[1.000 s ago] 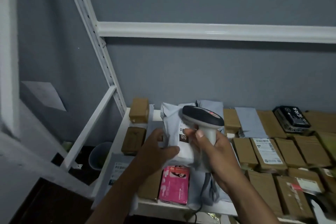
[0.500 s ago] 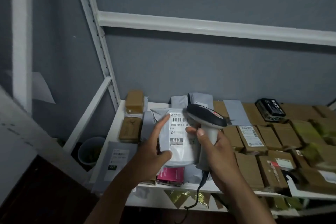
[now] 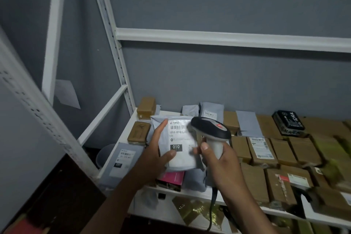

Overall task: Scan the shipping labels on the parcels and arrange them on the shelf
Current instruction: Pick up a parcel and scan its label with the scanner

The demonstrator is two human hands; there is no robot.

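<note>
My left hand (image 3: 157, 150) holds a grey poly mailer parcel (image 3: 180, 159) above the shelf, label up; the white label shows a barcode and "010". Its thumb pinches the parcel's lower edge and the fingers run up the left side. My right hand (image 3: 220, 159) grips the handle of a white barcode scanner (image 3: 210, 131) with a black head. The scanner's head hovers over the label's right part and hides it. A cable hangs from the scanner's handle. The white shelf (image 3: 121, 150) below carries many parcels.
Brown cardboard boxes (image 3: 283, 152) fill the shelf's right side, with a black box (image 3: 288, 122) at the back. Grey mailers (image 3: 123, 159) and small brown boxes (image 3: 139, 132) lie at the left. A pink box (image 3: 171, 177) sits under the held parcel. White shelf uprights (image 3: 112, 43) stand left.
The held parcel has turned so that its label faces up more plainly. My view has shifted; both hands and the scanner keep their grips.
</note>
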